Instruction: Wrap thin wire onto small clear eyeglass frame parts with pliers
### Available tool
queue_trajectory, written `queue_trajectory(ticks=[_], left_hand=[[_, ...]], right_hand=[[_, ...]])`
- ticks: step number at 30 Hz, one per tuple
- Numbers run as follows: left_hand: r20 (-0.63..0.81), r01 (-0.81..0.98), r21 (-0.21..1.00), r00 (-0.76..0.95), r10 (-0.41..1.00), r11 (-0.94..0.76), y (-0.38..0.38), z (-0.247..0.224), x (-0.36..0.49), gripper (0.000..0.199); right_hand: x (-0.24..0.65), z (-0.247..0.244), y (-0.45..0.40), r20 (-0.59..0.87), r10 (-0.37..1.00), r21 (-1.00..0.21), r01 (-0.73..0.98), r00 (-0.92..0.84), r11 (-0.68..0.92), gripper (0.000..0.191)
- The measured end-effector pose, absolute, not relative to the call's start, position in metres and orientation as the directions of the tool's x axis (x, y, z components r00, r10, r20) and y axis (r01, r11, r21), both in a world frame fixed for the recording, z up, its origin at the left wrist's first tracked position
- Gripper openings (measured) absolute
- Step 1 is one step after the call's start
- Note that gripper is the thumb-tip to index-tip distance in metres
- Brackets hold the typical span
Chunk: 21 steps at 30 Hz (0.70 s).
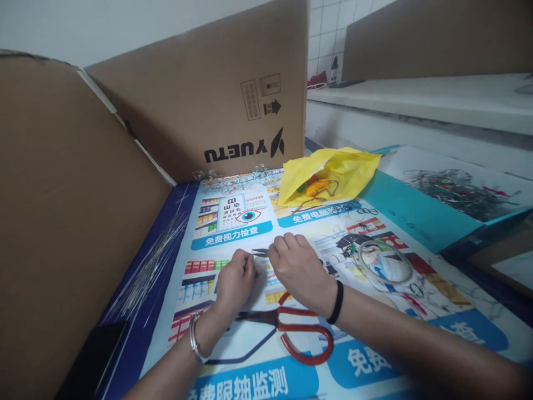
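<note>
My right hand (300,272) is clamped on pliers (261,253). My left hand (235,280) is closed beside their tips, contents hidden.

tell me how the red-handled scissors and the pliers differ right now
The scissors lie on the printed sheet, while the pliers are held in the right hand. The scissors show large red handle loops; the pliers' handles are hidden by the hand. The scissors' blades run partly behind the left wrist, whereas the pliers' slim tips show between the hands. Both have dark working ends.
</note>
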<state>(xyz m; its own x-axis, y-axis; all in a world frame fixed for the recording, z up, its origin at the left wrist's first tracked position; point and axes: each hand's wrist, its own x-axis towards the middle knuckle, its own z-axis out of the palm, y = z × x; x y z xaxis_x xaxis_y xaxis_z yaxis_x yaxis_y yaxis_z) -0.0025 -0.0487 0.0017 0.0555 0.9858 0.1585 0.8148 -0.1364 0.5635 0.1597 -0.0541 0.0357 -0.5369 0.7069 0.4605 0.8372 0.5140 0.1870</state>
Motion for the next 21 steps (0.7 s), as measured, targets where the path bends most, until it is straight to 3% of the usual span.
queue_trajectory(ticks=[21], left_hand=[[0.139, 0.833, 0.543, 0.042, 0.989, -0.111, -0.0522, 0.0045, 0.0040, 0.016]], right_hand=[[0.1550, 0.0353, -0.0585, 0.462, 0.725, 0.190, 0.855, -0.511, 0.482, 0.013]])
